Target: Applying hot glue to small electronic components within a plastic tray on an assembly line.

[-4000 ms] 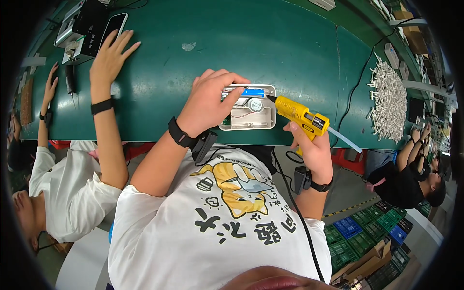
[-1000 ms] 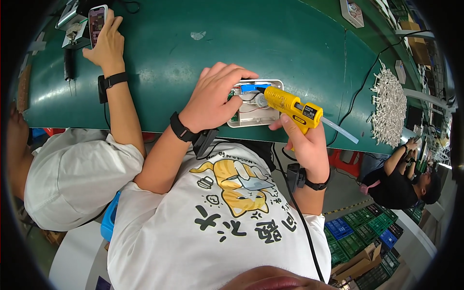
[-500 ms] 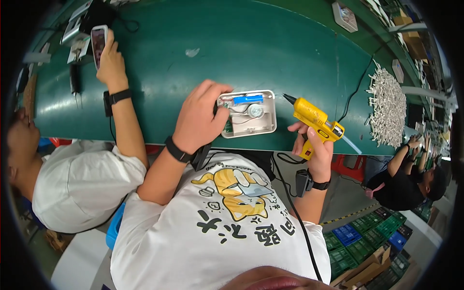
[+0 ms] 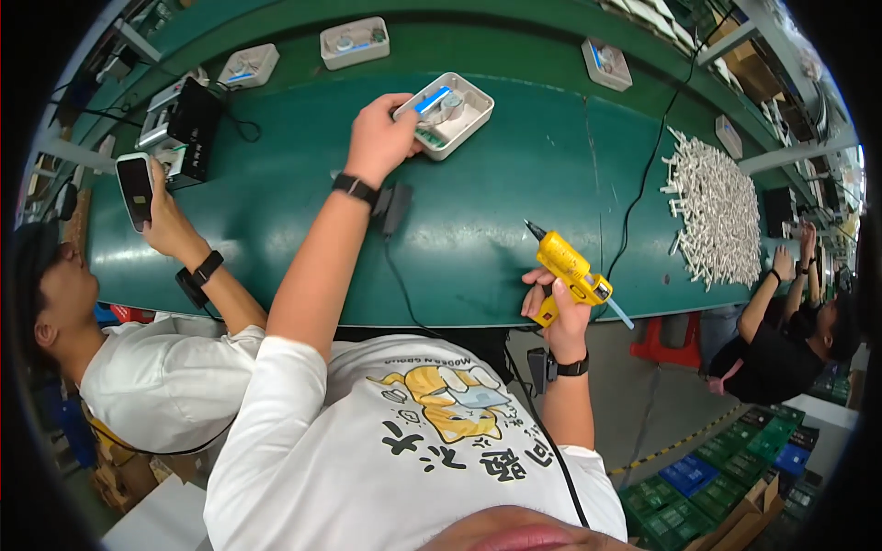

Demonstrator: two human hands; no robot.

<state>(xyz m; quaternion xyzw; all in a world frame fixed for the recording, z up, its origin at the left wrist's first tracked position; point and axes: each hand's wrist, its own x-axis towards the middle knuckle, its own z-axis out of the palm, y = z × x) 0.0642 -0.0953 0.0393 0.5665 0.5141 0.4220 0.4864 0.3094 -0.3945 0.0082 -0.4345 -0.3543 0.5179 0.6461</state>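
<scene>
My left hand (image 4: 384, 140) grips the left side of a white open plastic housing (image 4: 479, 108), held out over the far part of the green bench. Inside the housing sit a blue battery-like block (image 4: 432, 100), a round white part (image 4: 451, 107) with wires, and a green circuit board (image 4: 430, 139). My right hand (image 4: 562, 308) is wrapped round the handle of a yellow hot glue gun (image 4: 568, 261) near the bench's front edge. Its dark nozzle points up and to the left, and a pale glue stick (image 4: 620, 313) pokes out of its back.
Similar housings (image 4: 355, 44) stand along the green strip behind the bench (image 4: 496, 216). A heap of small white parts (image 4: 712, 211) lies at right, beside a black cable (image 4: 640, 188). At left a co-worker's hand (image 4: 172, 220) holds a phone (image 4: 136, 191) near a black box (image 4: 191, 129).
My left hand has carried the housing away from me, up toward the bench's far side, and tilted it. The glue gun has shifted slightly left and down in view. The co-worker's phone has moved lower.
</scene>
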